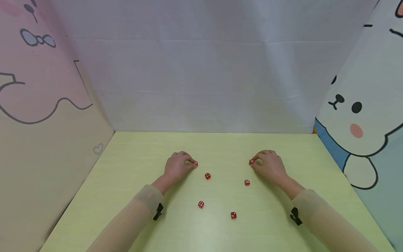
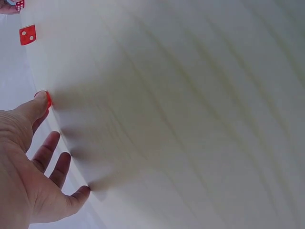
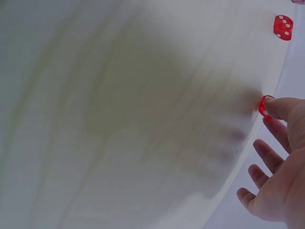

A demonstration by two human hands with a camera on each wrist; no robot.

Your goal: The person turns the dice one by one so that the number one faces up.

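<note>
Between thumb and forefinger my left hand (image 1: 178,166) pinches a red die (image 1: 196,163) with white pips, at the table's surface. On the other side my right hand (image 1: 269,164) pinches a second red die (image 1: 251,161) in the same way. In the left wrist view the thumb hides most of the left die (image 2: 49,99), and the other fingers are spread. The right wrist view shows the right die (image 3: 263,106) partly behind the thumb. A loose die (image 1: 207,176) lies near my left hand, another die (image 1: 247,182) near my right.
Closer to me on the pale yellow table (image 1: 217,234) lie two more red dice, a left one (image 1: 201,204) and a right one (image 1: 233,215). A white sheet (image 1: 189,70) stands behind the table. Panels with cartoon drawings flank it on the left (image 1: 47,157) and right (image 1: 377,105).
</note>
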